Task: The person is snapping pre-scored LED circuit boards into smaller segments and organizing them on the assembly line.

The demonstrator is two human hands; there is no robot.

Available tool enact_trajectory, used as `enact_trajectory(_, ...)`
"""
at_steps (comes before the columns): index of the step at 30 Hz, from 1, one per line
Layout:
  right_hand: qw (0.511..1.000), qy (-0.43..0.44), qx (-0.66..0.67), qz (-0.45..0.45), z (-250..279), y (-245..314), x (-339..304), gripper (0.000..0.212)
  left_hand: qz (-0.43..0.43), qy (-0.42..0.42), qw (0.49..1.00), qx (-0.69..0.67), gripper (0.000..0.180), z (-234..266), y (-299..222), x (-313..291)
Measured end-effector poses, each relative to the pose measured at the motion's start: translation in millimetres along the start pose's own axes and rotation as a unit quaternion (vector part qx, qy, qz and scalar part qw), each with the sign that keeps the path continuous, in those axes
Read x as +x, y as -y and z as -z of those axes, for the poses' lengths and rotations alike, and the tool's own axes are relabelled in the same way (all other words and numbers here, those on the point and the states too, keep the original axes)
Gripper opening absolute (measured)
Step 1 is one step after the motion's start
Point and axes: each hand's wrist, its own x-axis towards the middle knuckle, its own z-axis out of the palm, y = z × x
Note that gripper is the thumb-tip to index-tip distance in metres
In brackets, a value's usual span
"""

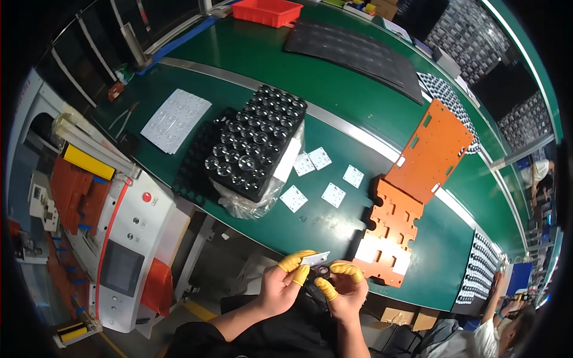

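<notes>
My left hand pinches a small white circuit board between yellow-covered fingertips, just off the table's near edge. Beside it, my right hand, also with yellow finger covers, grips a small dark round part that looks like a lens. The part is close under the board; whether they touch is not clear. Several square white boards lie loose on the green table. Left of them, a black tray full of clear round lenses rests on a plastic-wrapped stack. An orange fixture with cutouts lies to the right.
Flat white board panels lie at the left. A machine with a screen and red button stands left of the table. An orange plate, black sheet and red bin are farther off. Another person works at the right.
</notes>
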Motion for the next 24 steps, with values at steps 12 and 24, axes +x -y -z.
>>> enact_trajectory(12, 0.961, -0.019, -0.228, 0.155, 12, 8, -9, 0.028, 0.003, 0.044, 0.997, 0.059, 0.034, -21, -3, 0)
enact_trajectory(24, 0.984, -0.067, -0.138, 0.086, 16, 7, -18, 0.025, -0.001, 0.111, 0.994, -0.007, 0.043, -29, -10, -3)
